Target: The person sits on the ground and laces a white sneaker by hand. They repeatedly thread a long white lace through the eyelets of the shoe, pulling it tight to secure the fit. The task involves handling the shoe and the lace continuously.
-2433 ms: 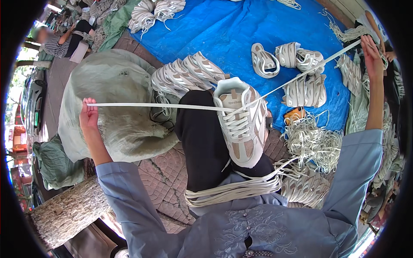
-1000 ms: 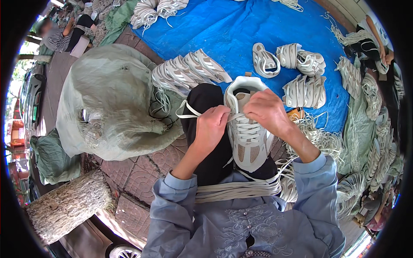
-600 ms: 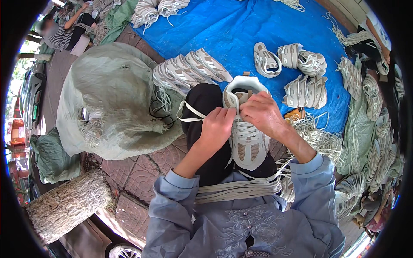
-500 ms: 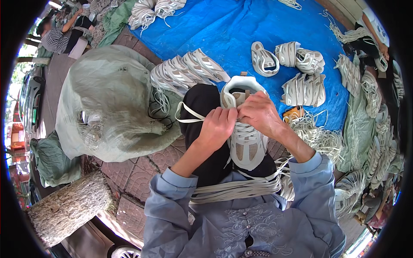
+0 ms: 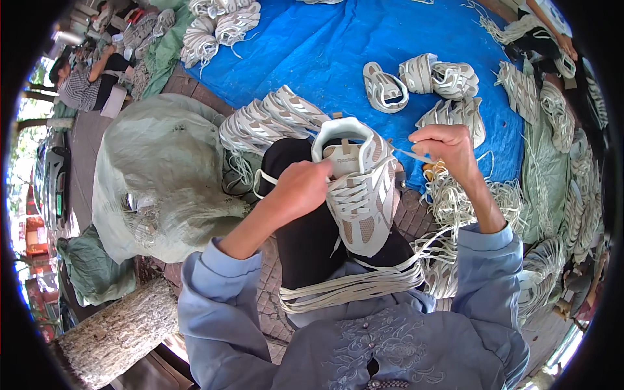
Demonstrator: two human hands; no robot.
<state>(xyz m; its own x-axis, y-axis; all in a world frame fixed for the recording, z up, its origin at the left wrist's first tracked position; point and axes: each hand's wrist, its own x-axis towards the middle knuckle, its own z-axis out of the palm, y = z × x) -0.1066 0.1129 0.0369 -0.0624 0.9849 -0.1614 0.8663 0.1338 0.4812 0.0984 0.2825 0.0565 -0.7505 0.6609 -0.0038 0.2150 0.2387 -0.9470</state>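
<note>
A grey, white and tan sneaker (image 5: 357,214) rests on my black-trousered legs with its toe toward me, laced across the front. My left hand (image 5: 302,187) is closed at the left edge of its opening, beside the tongue; its fingertips are partly hidden. A loop of white lace (image 5: 259,185) sticks out behind that hand. To the right of the shoe, my right hand (image 5: 448,148) pinches a shoelace (image 5: 411,155), which stretches taut from the upper eyelets. A bundle of loose white laces (image 5: 351,286) lies across my lap.
A blue tarp (image 5: 312,58) ahead carries several similar sneakers (image 5: 385,88). Stacked shoes (image 5: 273,120) stand beside a big pale sack (image 5: 162,175) on the left. Tangled laces (image 5: 481,201) lie to the right. A stone block (image 5: 117,331) sits lower left; other people (image 5: 84,84) sit farther off.
My right hand has moved away from the shoe to the right, drawing the lace out. My left hand has shifted left to the shoe's edge, and the lace loop there looks smaller.
</note>
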